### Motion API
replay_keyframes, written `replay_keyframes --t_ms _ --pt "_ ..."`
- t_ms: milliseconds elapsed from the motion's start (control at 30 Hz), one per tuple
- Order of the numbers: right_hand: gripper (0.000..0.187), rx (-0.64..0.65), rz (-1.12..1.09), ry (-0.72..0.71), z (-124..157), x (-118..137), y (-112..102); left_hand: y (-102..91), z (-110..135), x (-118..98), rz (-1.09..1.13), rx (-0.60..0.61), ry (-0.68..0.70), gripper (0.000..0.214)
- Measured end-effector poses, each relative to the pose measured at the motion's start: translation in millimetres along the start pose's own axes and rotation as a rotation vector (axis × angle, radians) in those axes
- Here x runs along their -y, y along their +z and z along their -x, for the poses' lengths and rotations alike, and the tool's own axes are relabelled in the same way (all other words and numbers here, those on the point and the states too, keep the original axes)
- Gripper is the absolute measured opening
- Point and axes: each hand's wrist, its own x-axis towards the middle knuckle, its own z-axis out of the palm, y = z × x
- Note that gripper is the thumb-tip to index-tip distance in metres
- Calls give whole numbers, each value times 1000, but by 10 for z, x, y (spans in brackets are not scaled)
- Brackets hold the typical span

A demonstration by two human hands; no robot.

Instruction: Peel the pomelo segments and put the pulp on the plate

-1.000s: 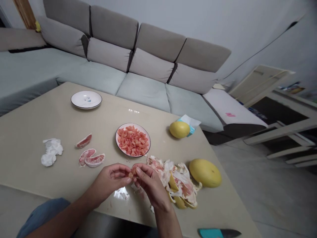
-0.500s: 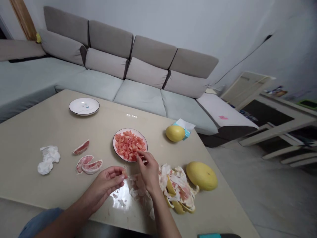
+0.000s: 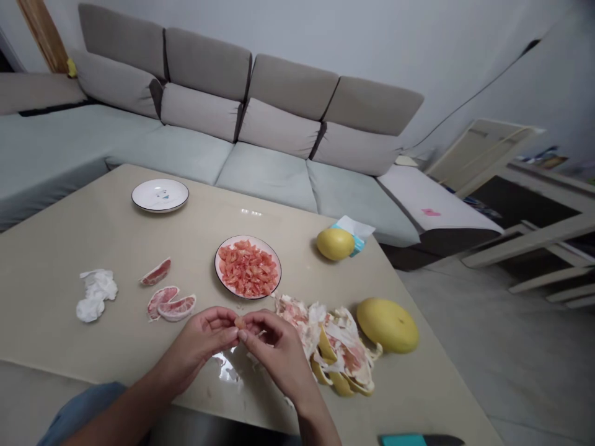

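My left hand [image 3: 204,339] and my right hand [image 3: 274,347] meet just above the beige table [image 3: 69,229], near its front edge. Both pinch one small pink piece of pomelo flesh [image 3: 240,323] between their fingertips. Right behind them stands a white plate [image 3: 248,267] heaped with pink pomelo bits. A pile of peel and white pith [image 3: 334,347] lies to the right of my right hand. Three peeled pomelo segments [image 3: 167,296] lie to the left of my left hand.
Two whole yellow pomelos [image 3: 387,324] [image 3: 335,243] sit on the right side of the table, the far one beside a tissue pack [image 3: 356,230]. Crumpled tissue [image 3: 95,293] lies at the left, another white plate [image 3: 160,195] far back. A teal-handled knife [image 3: 418,440] lies bottom right. A grey sofa [image 3: 242,136] runs behind.
My right hand reached to the plate of pomelo bits half a second ago and has come back to my left hand, both now pinching the small piece again.
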Motion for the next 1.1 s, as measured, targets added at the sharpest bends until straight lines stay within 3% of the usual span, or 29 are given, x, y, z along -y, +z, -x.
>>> replay_keyframes --t_ms 333,467,567,700,933,1100 --pt "10 -19 27 10 7 -13 59 -9 -68 137 -246 -99 225 14" --pt "15 -57 105 -26 9 -42 106 28 -34 130 -318 -133 262 23" --pt "18 -62 133 -36 12 -51 110 51 4 93 -389 -111 308 30" --pt "19 -45 110 -14 13 -45 100 67 33 59 -468 -54 337 23" --pt "12 -15 74 13 -8 -51 80 50 -2 116 -402 -42 325 10" --pt "11 33 -113 126 -18 -44 46 34 -43 105 -237 -4 271 11"
